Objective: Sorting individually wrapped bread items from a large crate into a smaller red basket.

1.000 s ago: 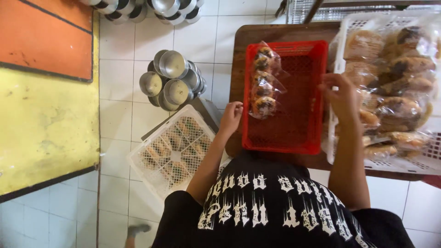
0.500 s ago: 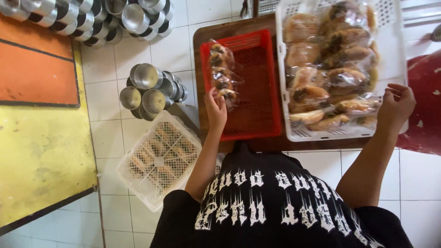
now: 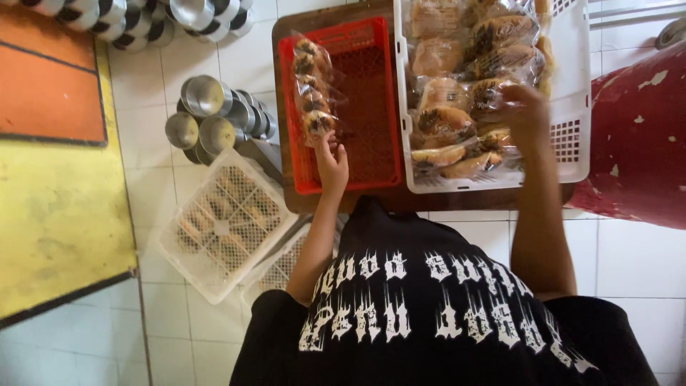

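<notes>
- We look straight down over a person in a black shirt with pale lettering; both bare arms stretch forward to a brown wooden table [image 3: 286,204] carrying 2 crates.
- Left hand [image 3: 331,163]: the arm is bent at the elbow, and the hand lies inside the red plastic crate [image 3: 371,107] near its front left corner. The fingers point forward and are loosely curled; their tips touch the nearest wrapped pastry [image 3: 319,126] in a row of clear packets along the crate's left wall. We cannot tell whether they pinch it or only rest on it.
- Right hand [image 3: 527,114]: the arm is nearly straight, and the hand is over the white plastic crate [image 3: 572,143], which is heaped with bagged bread buns [image 3: 457,100]. The fingers spread downward onto the bags; motion blur hides whether anything is gripped.
- Against the picture from half a second ago: the right hand has left the white crate's outer right edge and come in over the buns. The left hand has stayed at the same end of the pastry row.
- On the tiled floor to the left sit a cluster of metal cups [image 3: 207,118] and a white lattice tray [image 3: 225,225].
</notes>
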